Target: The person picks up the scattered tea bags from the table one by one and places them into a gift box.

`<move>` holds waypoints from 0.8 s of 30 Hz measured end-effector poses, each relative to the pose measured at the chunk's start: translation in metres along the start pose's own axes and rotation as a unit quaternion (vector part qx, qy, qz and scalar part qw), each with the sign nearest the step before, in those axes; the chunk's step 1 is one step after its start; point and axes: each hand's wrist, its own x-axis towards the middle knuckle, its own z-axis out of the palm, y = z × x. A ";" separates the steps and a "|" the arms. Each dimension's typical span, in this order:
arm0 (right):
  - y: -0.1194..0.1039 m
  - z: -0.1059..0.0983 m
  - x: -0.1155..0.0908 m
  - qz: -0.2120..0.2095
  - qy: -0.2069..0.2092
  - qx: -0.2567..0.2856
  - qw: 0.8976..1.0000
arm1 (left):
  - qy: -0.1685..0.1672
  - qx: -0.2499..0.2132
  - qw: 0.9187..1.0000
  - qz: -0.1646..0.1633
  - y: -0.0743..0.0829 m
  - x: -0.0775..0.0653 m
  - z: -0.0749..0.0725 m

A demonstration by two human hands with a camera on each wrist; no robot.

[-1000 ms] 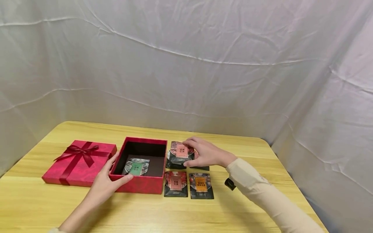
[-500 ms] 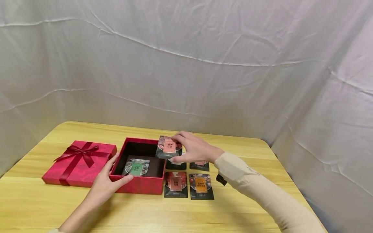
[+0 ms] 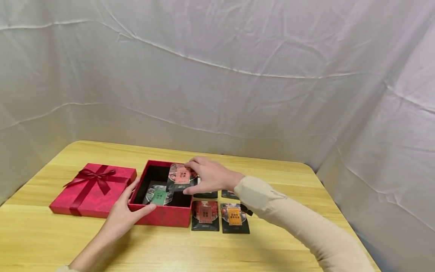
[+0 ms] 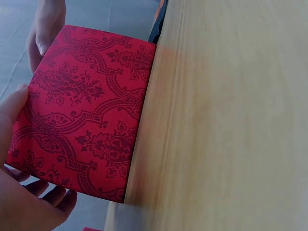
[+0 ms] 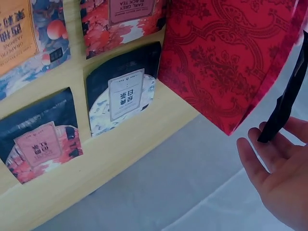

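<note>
My right hand [image 3: 214, 174] pinches a dark tea packet [image 3: 177, 186] with a pink label, above the right part of a red box [image 3: 161, 217]. Seen edge-on in the right wrist view, this packet [image 5: 285, 103] sits between thumb and fingers. At the box's near left corner, my left hand [image 3: 122, 212] holds it, thumb over the front rim and fingers along the left side. The left wrist view shows the box's patterned front wall [image 4: 86, 110]. Inside the box lies a tea packet with a green label [image 3: 159, 195], partly covered by the held packet.
Left of the box lies its red lid [image 3: 117, 185] with a dark red bow [image 3: 96, 177]. Several tea packets lie right of the box, among them a red one [image 3: 205, 216], an orange-labelled one [image 3: 235, 219] and a white-labelled one [image 5: 126, 94]. A pale curtain [image 3: 217, 94] hangs behind the table.
My right hand has lifted the pink-labelled packet from the far row beside the box and carried it left, over the box. My left hand stays at the box.
</note>
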 end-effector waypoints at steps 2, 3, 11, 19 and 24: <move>-0.004 0.000 0.004 -0.006 -0.006 -0.016 1.000 | 0.000 0.001 1.000 0.001 0.000 0.000 0.000; -0.005 0.001 0.006 -0.009 -0.009 -0.023 1.000 | 0.000 0.000 1.000 0.001 0.000 0.000 0.000; -0.010 0.008 0.016 -0.010 -0.031 -0.042 0.999 | -0.002 0.002 1.000 0.000 -0.002 0.000 0.001; -0.014 0.011 0.025 -0.007 -0.044 -0.041 0.998 | -0.003 -0.004 1.000 0.000 -0.003 0.001 0.001; -0.017 0.014 0.031 0.000 -0.056 -0.047 0.997 | -0.003 -0.006 1.000 0.000 -0.003 0.000 0.001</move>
